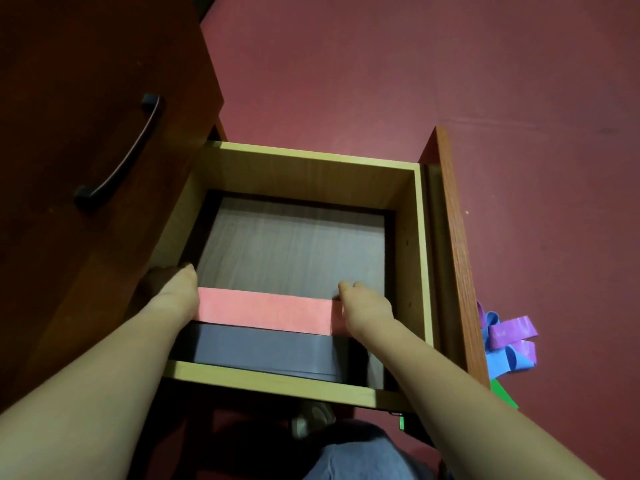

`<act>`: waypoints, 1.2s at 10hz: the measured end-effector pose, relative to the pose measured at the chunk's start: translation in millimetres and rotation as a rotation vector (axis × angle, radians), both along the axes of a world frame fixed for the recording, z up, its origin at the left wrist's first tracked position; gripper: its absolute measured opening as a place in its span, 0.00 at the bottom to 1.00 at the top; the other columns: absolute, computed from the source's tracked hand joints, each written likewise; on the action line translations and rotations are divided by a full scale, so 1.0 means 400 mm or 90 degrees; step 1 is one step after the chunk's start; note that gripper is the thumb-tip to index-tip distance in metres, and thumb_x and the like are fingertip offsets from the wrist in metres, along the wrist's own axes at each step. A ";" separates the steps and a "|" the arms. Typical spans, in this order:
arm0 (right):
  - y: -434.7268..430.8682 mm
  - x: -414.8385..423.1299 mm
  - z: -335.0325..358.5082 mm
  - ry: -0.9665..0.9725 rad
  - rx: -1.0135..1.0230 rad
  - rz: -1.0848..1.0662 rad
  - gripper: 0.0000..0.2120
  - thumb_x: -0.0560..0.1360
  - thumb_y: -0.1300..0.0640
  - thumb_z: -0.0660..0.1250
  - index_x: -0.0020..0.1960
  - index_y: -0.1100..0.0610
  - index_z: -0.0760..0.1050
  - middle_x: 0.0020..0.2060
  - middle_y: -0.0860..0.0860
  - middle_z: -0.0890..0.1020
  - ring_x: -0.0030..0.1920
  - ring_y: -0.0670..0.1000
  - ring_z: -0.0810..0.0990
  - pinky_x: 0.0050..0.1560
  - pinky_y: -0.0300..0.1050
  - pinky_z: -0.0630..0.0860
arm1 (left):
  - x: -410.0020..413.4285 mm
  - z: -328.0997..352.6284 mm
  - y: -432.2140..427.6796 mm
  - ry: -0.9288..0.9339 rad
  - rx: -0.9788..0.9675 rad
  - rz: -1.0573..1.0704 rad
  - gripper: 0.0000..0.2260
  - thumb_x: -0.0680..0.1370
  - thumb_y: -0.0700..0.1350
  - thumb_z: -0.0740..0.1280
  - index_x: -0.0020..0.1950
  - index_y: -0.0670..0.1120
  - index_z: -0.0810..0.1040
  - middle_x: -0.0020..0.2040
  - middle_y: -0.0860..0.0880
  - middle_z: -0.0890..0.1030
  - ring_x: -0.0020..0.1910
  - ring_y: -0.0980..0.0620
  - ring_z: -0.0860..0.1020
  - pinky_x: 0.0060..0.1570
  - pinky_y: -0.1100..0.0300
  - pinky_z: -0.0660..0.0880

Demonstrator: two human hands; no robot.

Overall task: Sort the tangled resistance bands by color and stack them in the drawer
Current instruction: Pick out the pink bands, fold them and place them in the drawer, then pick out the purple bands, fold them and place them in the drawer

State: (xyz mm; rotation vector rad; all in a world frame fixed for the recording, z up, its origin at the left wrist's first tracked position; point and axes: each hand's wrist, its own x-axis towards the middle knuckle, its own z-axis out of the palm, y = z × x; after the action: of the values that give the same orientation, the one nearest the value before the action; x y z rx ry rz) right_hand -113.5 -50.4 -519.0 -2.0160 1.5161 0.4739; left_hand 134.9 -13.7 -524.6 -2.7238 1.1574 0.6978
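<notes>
An open wooden drawer [304, 157] fills the middle of the view. Inside it a flat pink band [266, 310] stretches across, above a dark grey-blue band [263, 351] that lies on the drawer bottom near the front wall. My left hand [176, 289] holds the pink band's left end, and my right hand [363, 306] pinches its right end. On the floor to the right of the drawer front lies a tangle of purple bands [512, 332], blue bands [502, 362] and a green band [504, 393].
A dark red-brown cabinet front with a black handle [121, 157] rises at the left. The drawer's red-brown front panel [457, 254] stands at the right. Red carpet [450, 81] covers the floor. My knee in blue jeans [356, 455] is below the drawer.
</notes>
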 end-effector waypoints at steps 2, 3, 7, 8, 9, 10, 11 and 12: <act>0.010 -0.001 0.000 0.079 -0.094 0.093 0.20 0.75 0.68 0.58 0.65 0.61 0.60 0.62 0.59 0.68 0.58 0.60 0.76 0.40 0.46 0.67 | 0.043 -0.047 -0.006 -0.157 0.083 -0.140 0.18 0.75 0.33 0.57 0.65 0.39 0.67 0.60 0.38 0.75 0.59 0.40 0.74 0.60 0.49 0.71; 0.010 -0.011 0.012 0.097 -0.150 0.179 0.20 0.74 0.69 0.58 0.65 0.61 0.60 0.62 0.59 0.68 0.56 0.59 0.77 0.30 0.44 0.61 | -0.003 -0.009 -0.006 -0.158 0.081 -0.176 0.19 0.74 0.32 0.59 0.65 0.38 0.65 0.62 0.38 0.71 0.60 0.39 0.72 0.59 0.49 0.71; -0.033 -0.105 0.204 0.115 -0.404 0.500 0.16 0.72 0.67 0.61 0.59 0.61 0.68 0.52 0.57 0.76 0.50 0.58 0.78 0.26 0.41 0.54 | -0.263 0.123 -0.097 0.206 -0.226 -0.109 0.09 0.75 0.38 0.60 0.53 0.44 0.76 0.51 0.42 0.79 0.51 0.42 0.77 0.45 0.60 0.72; -0.055 -0.223 0.282 0.122 -0.591 0.515 0.11 0.59 0.60 0.68 0.41 0.57 0.77 0.35 0.53 0.79 0.33 0.53 0.78 0.23 0.41 0.62 | -0.410 0.194 -0.128 0.500 -0.293 -0.106 0.06 0.77 0.38 0.60 0.50 0.44 0.75 0.40 0.45 0.76 0.33 0.51 0.74 0.31 0.66 0.69; -0.067 -0.371 0.300 0.091 -0.622 0.415 0.10 0.62 0.58 0.57 0.37 0.55 0.75 0.32 0.52 0.78 0.31 0.55 0.77 0.26 0.40 0.66 | -0.550 0.247 -0.142 0.625 -0.354 -0.108 0.06 0.77 0.38 0.60 0.45 0.45 0.75 0.34 0.49 0.74 0.28 0.57 0.71 0.28 0.69 0.69; -0.044 -0.519 0.288 0.088 -0.606 0.310 0.08 0.61 0.62 0.60 0.37 0.57 0.77 0.31 0.53 0.78 0.30 0.55 0.77 0.25 0.39 0.67 | -0.679 0.267 -0.143 0.686 -0.457 -0.085 0.11 0.77 0.38 0.60 0.36 0.47 0.73 0.31 0.48 0.73 0.21 0.61 0.69 0.24 0.70 0.65; -0.005 -0.648 0.249 0.106 -0.521 0.240 0.12 0.55 0.67 0.72 0.36 0.59 0.77 0.30 0.55 0.79 0.29 0.57 0.78 0.24 0.39 0.69 | -0.789 0.270 -0.131 0.661 -0.542 -0.123 0.14 0.77 0.40 0.60 0.33 0.51 0.73 0.29 0.52 0.73 0.23 0.64 0.69 0.30 0.66 0.65; 0.025 -0.757 0.186 0.103 -0.461 0.157 0.16 0.50 0.69 0.75 0.36 0.60 0.77 0.28 0.56 0.78 0.28 0.57 0.78 0.23 0.39 0.69 | -0.899 0.265 -0.108 0.672 -0.502 -0.196 0.13 0.77 0.41 0.60 0.34 0.52 0.71 0.29 0.53 0.74 0.22 0.65 0.69 0.28 0.67 0.65</act>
State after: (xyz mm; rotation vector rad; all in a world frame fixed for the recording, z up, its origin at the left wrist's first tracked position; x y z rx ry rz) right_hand -416.4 -40.5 -444.7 -2.7971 1.7040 0.1899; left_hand -224.7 -56.8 -418.5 -2.4819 2.4032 2.1193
